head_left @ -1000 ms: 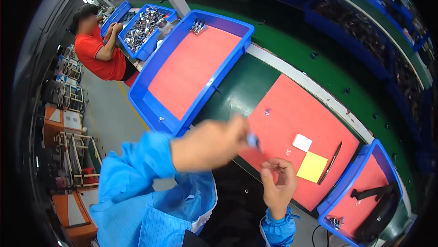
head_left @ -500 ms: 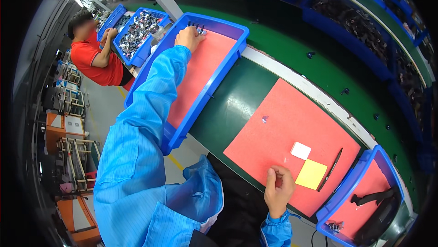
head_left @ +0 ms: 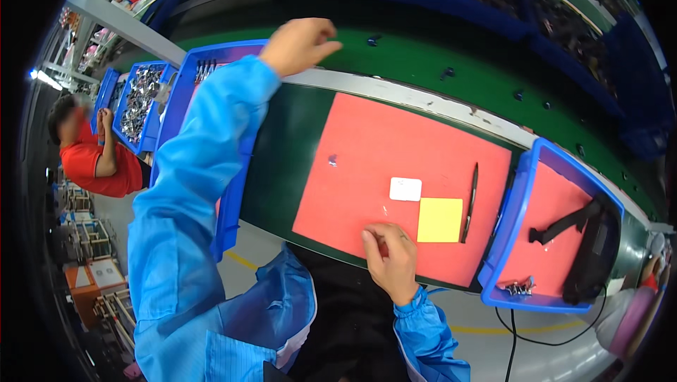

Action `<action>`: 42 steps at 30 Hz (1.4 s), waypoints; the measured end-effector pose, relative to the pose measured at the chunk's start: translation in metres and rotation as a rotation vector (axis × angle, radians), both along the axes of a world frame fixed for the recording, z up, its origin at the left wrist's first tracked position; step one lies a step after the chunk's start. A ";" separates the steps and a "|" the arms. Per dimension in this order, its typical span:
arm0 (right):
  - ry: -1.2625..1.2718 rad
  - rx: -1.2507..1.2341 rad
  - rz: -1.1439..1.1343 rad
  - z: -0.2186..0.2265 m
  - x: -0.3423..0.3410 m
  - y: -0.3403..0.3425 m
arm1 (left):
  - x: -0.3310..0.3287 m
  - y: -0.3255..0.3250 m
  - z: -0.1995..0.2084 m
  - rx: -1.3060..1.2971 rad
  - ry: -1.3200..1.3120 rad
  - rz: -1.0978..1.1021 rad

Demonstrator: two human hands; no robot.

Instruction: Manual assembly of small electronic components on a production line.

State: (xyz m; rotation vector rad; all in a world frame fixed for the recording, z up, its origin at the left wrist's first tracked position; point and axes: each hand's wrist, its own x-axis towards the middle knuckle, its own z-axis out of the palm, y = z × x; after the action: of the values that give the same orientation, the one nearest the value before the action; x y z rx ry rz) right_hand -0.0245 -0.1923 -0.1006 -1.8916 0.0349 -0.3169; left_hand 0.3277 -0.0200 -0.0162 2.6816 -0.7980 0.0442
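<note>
My left hand [head_left: 300, 45] is stretched out over the white rail [head_left: 360, 87] and the edge of the green belt. Its thumb stands apart from the bent fingers, and I see nothing between them. Left of it, a long blue tray [head_left: 237, 170] holds several small dark upright parts [head_left: 205, 70] at its far end. My right hand [head_left: 395, 263] is curled above the near edge of a red mat [head_left: 360, 128]; whatever its fingers hold, if anything, is hidden. Near it lie a white square piece [head_left: 405, 189], a yellow paper pad [head_left: 440, 220] and a black pen [head_left: 471, 202].
Small dark blue parts [head_left: 374, 41] are scattered along the green belt [head_left: 416, 57]. A small shiny part [head_left: 332, 160] rests on the mat. At right, a blue tray [head_left: 504, 241] contains a black strapped item [head_left: 592, 255] and metal pieces [head_left: 520, 287]. A person in red [head_left: 106, 163] works at far left.
My left hand has left the far end of the long tray and moved right, over the rail. My right hand stays curled by the mat. The view has turned rightward.
</note>
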 end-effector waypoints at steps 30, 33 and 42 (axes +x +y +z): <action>-0.015 0.148 0.084 -0.003 -0.002 -0.005 | -0.228 -0.066 -0.064 -0.404 -0.116 -0.384; 0.101 0.314 0.098 0.001 -0.007 -0.011 | -0.227 -0.066 -0.061 -0.385 -0.079 -0.384; 0.119 0.196 -0.020 -0.003 -0.027 -0.023 | -0.226 -0.075 -0.062 -0.270 -0.091 -0.358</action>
State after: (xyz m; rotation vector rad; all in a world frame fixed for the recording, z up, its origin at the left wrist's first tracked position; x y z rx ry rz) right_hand -0.0512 -0.2154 -0.1039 -1.7146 0.1596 -0.2066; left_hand 0.1019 -0.0947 -0.0783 2.2661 -1.1963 0.1745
